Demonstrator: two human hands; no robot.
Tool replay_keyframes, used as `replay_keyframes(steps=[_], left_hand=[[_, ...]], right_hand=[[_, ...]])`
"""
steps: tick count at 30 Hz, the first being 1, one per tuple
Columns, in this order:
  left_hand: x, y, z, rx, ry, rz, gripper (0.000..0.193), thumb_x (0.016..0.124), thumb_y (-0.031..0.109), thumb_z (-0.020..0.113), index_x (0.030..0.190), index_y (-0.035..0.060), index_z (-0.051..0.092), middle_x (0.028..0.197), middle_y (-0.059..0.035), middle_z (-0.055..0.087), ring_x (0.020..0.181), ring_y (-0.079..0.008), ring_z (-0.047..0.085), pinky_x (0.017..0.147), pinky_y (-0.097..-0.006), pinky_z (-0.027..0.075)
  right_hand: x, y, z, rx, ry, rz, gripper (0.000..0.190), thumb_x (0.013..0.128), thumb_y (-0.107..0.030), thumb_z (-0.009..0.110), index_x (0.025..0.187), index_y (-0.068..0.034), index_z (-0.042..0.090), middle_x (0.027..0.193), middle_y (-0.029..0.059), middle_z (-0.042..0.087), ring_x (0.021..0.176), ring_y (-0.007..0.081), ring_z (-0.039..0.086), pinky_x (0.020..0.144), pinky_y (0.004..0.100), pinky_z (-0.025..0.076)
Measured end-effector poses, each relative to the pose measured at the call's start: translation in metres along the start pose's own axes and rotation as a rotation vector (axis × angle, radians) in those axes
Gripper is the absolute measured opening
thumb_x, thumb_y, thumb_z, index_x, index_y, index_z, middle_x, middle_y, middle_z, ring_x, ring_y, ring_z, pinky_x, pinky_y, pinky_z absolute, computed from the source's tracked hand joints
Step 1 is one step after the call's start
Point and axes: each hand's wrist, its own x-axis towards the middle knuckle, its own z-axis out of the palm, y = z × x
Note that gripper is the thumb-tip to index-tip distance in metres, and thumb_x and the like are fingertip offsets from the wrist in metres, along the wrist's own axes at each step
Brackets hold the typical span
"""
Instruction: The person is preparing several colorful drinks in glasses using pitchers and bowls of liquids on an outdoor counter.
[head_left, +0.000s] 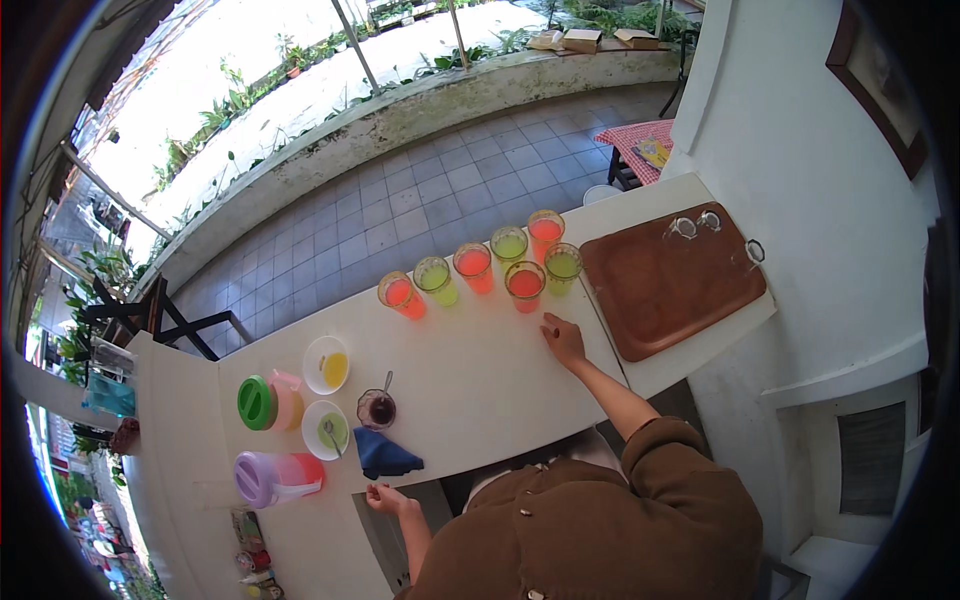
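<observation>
My right hand (564, 339) is over the white table (465, 375), just below a glass of red drink (525, 285), its fingers bent; whether it touches the glass I cannot tell. Several patterned glasses of red and green drink, such as a green one (436, 280), stand along the far edge. My left hand (386, 498), loosely curled, is near the front edge below a folded blue cloth (386, 452); nothing shows in it. Beyond the cloth stand a glass bowl of dark red contents (376, 409) with a spoon and a white bowl of green contents (325, 430) with a spoon.
A brown tray (675, 289) with small clear glasses lies at the right. On the left are a purple-lidded pitcher (277, 478), a green-lidded pitcher (270, 403) and a white bowl with yellow contents (326, 365). A wall stands right of the tray.
</observation>
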Motion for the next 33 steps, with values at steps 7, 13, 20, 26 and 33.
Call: replay_keyframes(steps=[7,13,20,26,33], left_hand=[[-0.096,-0.023,0.022,0.168,0.027,0.206,0.029,0.079,-0.001,0.046,0.108,0.0019,0.050,0.108,-0.0071,0.051,0.090,-0.0168,0.049,0.080,-0.0295,0.042],[-0.233,-0.014,0.094,0.152,-0.543,0.242,0.032,0.080,-0.003,0.047,0.111,0.0031,0.049,0.109,-0.0075,0.050,0.081,-0.0131,0.050,0.072,-0.0271,0.043],[-0.299,-0.029,0.121,0.182,-0.852,0.186,0.029,0.083,0.000,0.050,0.112,0.0032,0.049,0.103,-0.0058,0.053,0.079,-0.0120,0.053,0.070,-0.0259,0.044],[-0.296,-0.051,0.112,0.212,-0.816,0.077,0.027,0.082,0.002,0.050,0.110,0.0033,0.052,0.095,-0.0054,0.055,0.079,-0.0126,0.053,0.070,-0.0255,0.044],[-0.308,-0.050,0.097,0.241,-0.771,0.052,0.027,0.082,0.004,0.051,0.110,0.0040,0.052,0.095,-0.0048,0.056,0.078,-0.0123,0.054,0.068,-0.0250,0.042]], right_hand=[[-0.070,0.043,-0.084,-0.018,-0.235,-0.335,0.035,0.079,-0.008,0.061,0.113,-0.010,0.060,0.069,0.0142,0.057,0.066,0.0279,0.056,0.061,0.0365,0.046],[-0.117,0.108,-0.188,-0.112,-0.124,-0.390,0.028,0.074,-0.001,0.059,0.101,-0.003,0.061,0.070,0.0145,0.059,0.066,0.0307,0.057,0.062,0.0401,0.047],[-0.066,0.198,-0.341,-0.524,0.532,0.013,0.014,0.074,-0.002,0.054,0.087,-0.003,0.061,0.074,0.0108,0.057,0.071,0.0295,0.056,0.064,0.0393,0.046],[0.063,0.164,-0.428,-0.531,0.621,-0.111,0.031,0.081,-0.016,0.058,0.110,-0.006,0.056,0.092,0.0103,0.060,0.090,0.0278,0.056,0.078,0.0404,0.046],[0.167,0.131,-0.396,-0.733,0.072,-0.296,0.072,0.068,-0.025,0.074,0.131,-0.019,0.040,0.131,0.0123,0.042,0.115,0.0308,0.046,0.093,0.0427,0.045]])
